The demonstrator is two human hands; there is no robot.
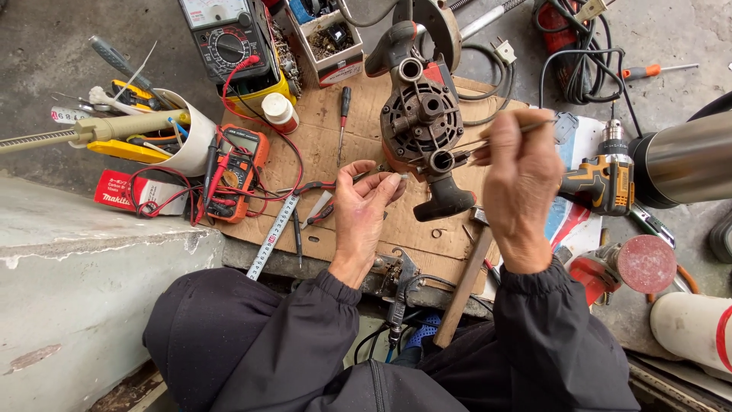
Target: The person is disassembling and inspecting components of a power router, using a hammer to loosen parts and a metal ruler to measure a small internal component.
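A dismantled power-tool housing (421,122), red and black with its round motor cavity facing up, stands on a sheet of cardboard (320,145). My right hand (520,183) is closed on thin metal tweezers (488,139) whose tips reach into a small round port on the housing's near side. My left hand (364,204) hovers just left of the housing with fingers curled, pinching a small thin metal piece (396,176) between thumb and fingertips.
An orange digital multimeter (238,169) with red leads and an analog meter (227,37) lie left. A white cup of tools (183,137), a steel ruler (271,238), a screwdriver (343,114), a hammer (467,282), a cordless drill (602,179) and a sander (633,267) surround the cardboard.
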